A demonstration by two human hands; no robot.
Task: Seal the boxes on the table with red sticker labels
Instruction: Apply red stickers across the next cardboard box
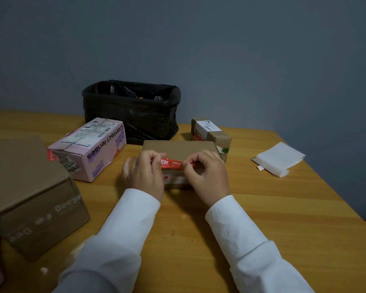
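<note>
Matt cardboard box [179,148], seemingly glossy red sticker [173,162].

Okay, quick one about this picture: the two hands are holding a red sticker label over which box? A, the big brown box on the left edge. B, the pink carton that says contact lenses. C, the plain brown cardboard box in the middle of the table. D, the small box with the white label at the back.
C: the left hand and right hand pinch the red sticker label over the plain brown cardboard box at the table's middle.
</note>
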